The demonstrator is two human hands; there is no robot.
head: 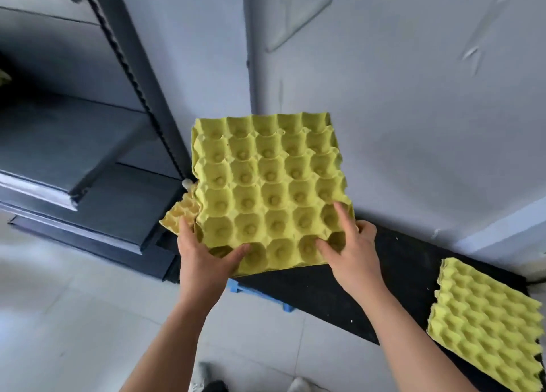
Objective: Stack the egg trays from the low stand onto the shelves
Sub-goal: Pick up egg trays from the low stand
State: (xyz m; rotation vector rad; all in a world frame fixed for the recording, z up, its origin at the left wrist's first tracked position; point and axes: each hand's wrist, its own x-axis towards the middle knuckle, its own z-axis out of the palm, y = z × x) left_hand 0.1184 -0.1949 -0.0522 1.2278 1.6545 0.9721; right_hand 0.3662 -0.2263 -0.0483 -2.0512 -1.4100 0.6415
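- head view: yellow-green egg tray (271,193) held up off the low stand (384,276) in both hands, cups facing the camera, over the stand's left end and just beside the front post of the shelves (88,155)
- left hand (204,261) grips the tray's near-left corner: thumb curled over the top into a near-row cup, index finger lying up along the left edge, other fingers hidden underneath
- right hand (354,252) grips the near-right corner: thumb and index finger spread apart on top and pressing into cups, remaining fingers curled round the right edge
- second tray (178,214), more orange-yellow, corner pokes out under the held tray's left edge by the left index finger; cannot tell if it is gripped too
- more trays (484,323) lie flat on the right end of the black-topped stand, well apart from the held one; count unclear
- blue base (260,294) shows under the stand's near edge
- shelves are dark metal, boards blurred
- grey wall (413,96) behind, pale tiled floor (74,303), shoe tips (206,382) at the bottom edge
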